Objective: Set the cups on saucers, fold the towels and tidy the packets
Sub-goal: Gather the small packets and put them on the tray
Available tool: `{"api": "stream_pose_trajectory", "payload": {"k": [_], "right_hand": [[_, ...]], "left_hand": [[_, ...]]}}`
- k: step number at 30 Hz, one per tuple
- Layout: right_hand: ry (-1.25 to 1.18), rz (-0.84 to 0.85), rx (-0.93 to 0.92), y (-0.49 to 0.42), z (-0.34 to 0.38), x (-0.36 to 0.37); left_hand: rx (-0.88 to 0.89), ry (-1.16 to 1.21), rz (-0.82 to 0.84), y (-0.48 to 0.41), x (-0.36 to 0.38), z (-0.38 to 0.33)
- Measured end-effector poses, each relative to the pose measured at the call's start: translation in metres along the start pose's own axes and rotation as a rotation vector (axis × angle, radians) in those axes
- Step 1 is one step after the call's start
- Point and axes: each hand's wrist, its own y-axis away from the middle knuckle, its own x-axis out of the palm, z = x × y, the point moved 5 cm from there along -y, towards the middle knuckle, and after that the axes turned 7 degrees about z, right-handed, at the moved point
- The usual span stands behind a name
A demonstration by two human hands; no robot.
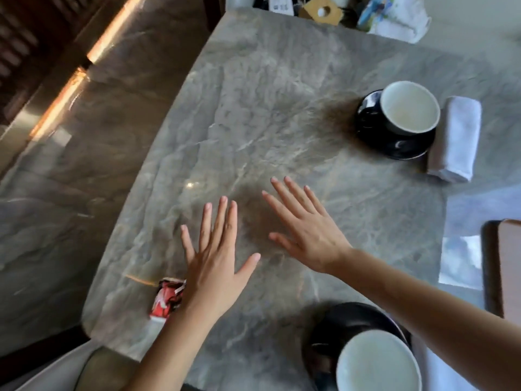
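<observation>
Both hands hover flat over the middle of the grey marble table (282,94), fingers spread, holding nothing. My left hand (215,256) is just right of a crumpled red and white packet (166,299) near the table's left front edge. My right hand (306,228) is a little farther forward. At the far right a dark cup (410,111) with a pale inside stands on a black saucer (372,119), and a rolled white towel (456,139) lies right beside it. A second cup (379,362) sits on a black saucer (335,325) at the near edge.
At the table's far end lie a white cloth (400,24), a cardboard tag (321,9) and colourful packets (375,9). A dark brown board (501,266) is at the right edge. The polished stone floor (70,165) is on the left. A pale chair seat (70,371) sits below the near corner.
</observation>
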Motion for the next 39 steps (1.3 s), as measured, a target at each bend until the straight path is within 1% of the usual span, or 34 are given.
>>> {"api": "stream_pose_trajectory", "payload": {"k": [3,6,11,13,15,19,21,28,31,35,37,39], "right_hand": [[0.011,0.086,-0.093,-0.011,0.026,0.010],[-0.033,0.154,-0.138,-0.015,0.053,0.023],[-0.032,0.201,-0.082,-0.016,0.081,0.026],[-0.039,0.186,-0.070,-0.017,0.087,0.021],[-0.019,0.183,-0.049,-0.015,0.094,0.020],[0.083,0.181,-0.016,-0.011,0.107,0.025],[0.078,0.173,-0.005,-0.009,0.111,0.027],[-0.105,0.159,0.075,-0.007,0.115,0.024],[-0.237,0.207,0.077,-0.007,0.115,0.016],[-0.363,0.277,0.043,-0.001,0.122,0.015],[-0.366,0.286,0.047,0.000,0.126,0.017],[-0.352,0.261,0.051,-0.001,0.129,0.019]], "left_hand": [[-0.028,0.025,-0.003,0.023,-0.005,0.028],[-0.053,0.071,-0.012,0.045,-0.008,0.050],[-0.168,0.180,-0.117,0.077,-0.011,0.076],[-0.253,0.205,-0.125,0.083,-0.009,0.080],[-0.296,0.257,-0.117,0.084,-0.007,0.083],[-0.251,0.250,-0.100,0.079,-0.008,0.078],[-0.241,0.237,-0.086,0.076,-0.007,0.076],[-0.203,0.236,-0.014,0.066,0.001,0.079],[-0.185,0.228,0.014,0.064,0.002,0.078],[-0.142,0.331,-0.006,0.065,0.001,0.074],[-0.137,0.380,-0.023,0.065,0.000,0.074],[-0.128,0.437,-0.029,0.066,-0.001,0.076]]}}
